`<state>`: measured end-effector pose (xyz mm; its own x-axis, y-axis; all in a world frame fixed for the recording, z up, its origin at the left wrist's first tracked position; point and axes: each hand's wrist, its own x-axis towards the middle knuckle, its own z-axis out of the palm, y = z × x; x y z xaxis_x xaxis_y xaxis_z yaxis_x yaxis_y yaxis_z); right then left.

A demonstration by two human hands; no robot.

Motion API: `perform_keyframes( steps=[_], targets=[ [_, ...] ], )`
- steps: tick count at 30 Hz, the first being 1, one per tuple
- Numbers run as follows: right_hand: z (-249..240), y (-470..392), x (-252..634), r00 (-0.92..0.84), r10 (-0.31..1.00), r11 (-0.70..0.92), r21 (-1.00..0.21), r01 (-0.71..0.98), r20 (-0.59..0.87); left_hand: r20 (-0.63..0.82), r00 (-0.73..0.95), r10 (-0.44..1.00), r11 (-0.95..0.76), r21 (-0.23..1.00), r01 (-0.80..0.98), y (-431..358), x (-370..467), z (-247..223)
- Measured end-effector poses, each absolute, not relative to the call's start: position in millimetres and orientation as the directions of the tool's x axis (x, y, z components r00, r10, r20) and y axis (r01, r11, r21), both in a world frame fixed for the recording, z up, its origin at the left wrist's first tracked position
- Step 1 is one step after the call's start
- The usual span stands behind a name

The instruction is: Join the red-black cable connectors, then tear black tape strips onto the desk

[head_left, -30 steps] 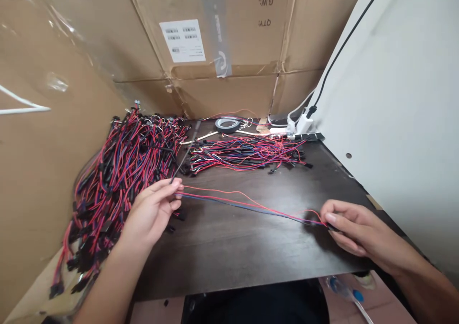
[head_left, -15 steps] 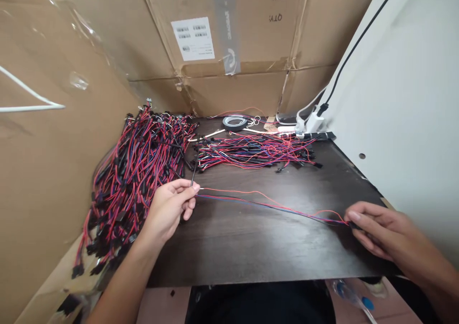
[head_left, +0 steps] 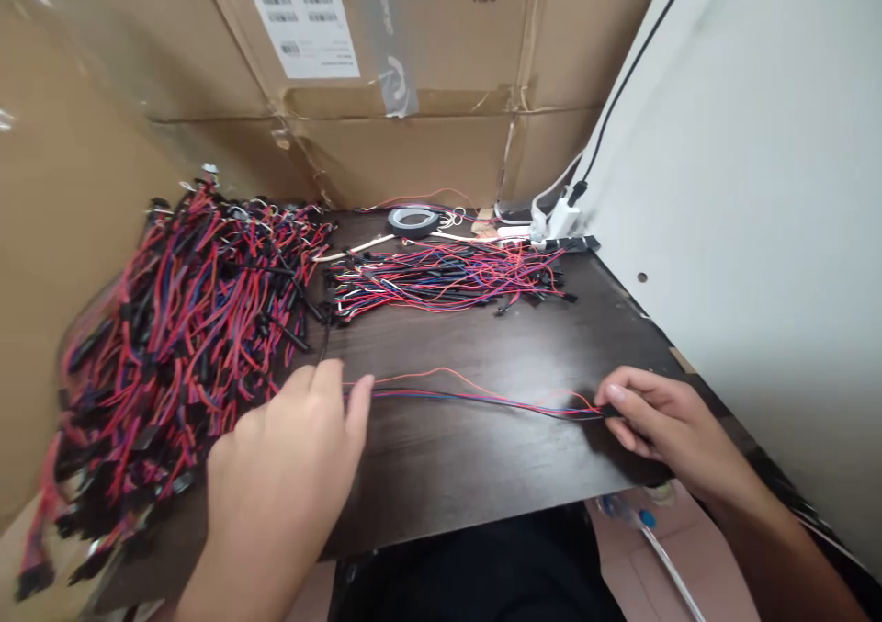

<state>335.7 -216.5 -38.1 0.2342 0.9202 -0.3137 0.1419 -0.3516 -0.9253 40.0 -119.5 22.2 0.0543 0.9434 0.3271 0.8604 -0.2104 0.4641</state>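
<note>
A thin wire harness (head_left: 475,398) of red, blue, black and orange strands stretches across between my two hands, just above the dark table. My left hand (head_left: 289,466) is closed at its left end, back of the hand turned up, so the fingertips are hidden behind the thumb. A thin black piece (head_left: 323,342) sticks up past the knuckles of that hand. My right hand (head_left: 651,415) pinches the other end, where a dark connector shows partly between thumb and fingers. One orange strand bows up apart from the others.
A large heap of similar harnesses (head_left: 199,356) lies left, against cardboard. A flatter bundle of harnesses (head_left: 447,277) lies at the back, with a tape roll (head_left: 413,221) behind it. A white plug adapter (head_left: 561,220) sits back right. The table (head_left: 441,484) has its front edge near my lap.
My left hand has rolled over, so its back now faces up and hides the fingers. My right hand keeps its pinch. The view has shifted, with everything lower-left in frame.
</note>
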Motion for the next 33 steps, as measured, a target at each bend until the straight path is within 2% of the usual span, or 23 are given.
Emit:
perform_keyframes(
  steps=[2,3,5,8,10,13,17,22,26,29,31,33],
  targets=[
    [-36.1,-216.3,334.4,0.246,0.921,-0.336,-0.935,0.115,-0.301,0.286,0.247,0.926,-0.374,0.611,0.698,-115.3,63.1,22.6],
    [-35.3,-216.3,333.7,0.240,0.925,-0.327,-0.939,0.103,-0.296,0.254,0.402,0.879,-0.464,0.645,0.607,-112.7,76.7,21.3],
    [-34.8,-216.4,331.9,0.205,0.936,-0.308,-0.948,0.085,-0.285,0.208,0.715,0.668,-0.665,0.597,0.448,-108.9,105.7,16.0],
    [-36.7,-217.0,328.1,0.158,0.949,-0.283,-0.958,0.052,-0.272,0.203,0.877,0.435,-0.774,0.583,0.249,-110.3,143.4,2.0],
    [-38.9,-217.7,325.2,0.159,0.952,-0.269,-0.963,0.018,-0.263,0.168,0.915,0.366,-0.738,0.651,0.176,-114.7,158.0,-9.7],
    [-41.0,-218.3,320.6,0.186,0.947,-0.260,-0.965,-0.043,-0.264,0.188,0.905,0.381,-0.696,0.703,0.147,-121.1,162.0,-25.0],
    [-39.3,-215.2,313.8,0.196,0.921,-0.296,-0.931,-0.215,-0.338,0.270,0.895,0.354,-0.739,0.668,0.090,-123.3,152.2,-32.6],
    [-32.4,-210.0,308.1,0.156,0.893,-0.307,-0.823,-0.479,-0.423,0.398,0.860,0.319,-0.790,0.613,0.009,-118.8,144.2,-35.9],
    [-32.1,-210.8,304.8,0.116,0.885,-0.307,-0.752,-0.583,-0.451,0.416,0.856,0.308,-0.838,0.545,0.037,-117.6,136.3,-38.5],
    [-35.2,-213.4,302.1,0.078,0.910,-0.306,-0.787,-0.535,-0.407,0.395,0.856,0.332,-0.821,0.568,0.057,-118.5,129.8,-34.3],
    [-35.9,-214.7,302.1,0.118,0.955,-0.211,-0.904,-0.372,-0.271,0.361,0.853,0.377,-0.778,0.623,0.081,-118.9,126.6,-29.4],
    [-34.2,-215.1,303.7,0.114,0.984,-0.117,-0.983,-0.141,-0.134,0.312,0.847,0.431,-0.716,0.690,0.111,-118.6,124.9,-24.6]
  ],
)
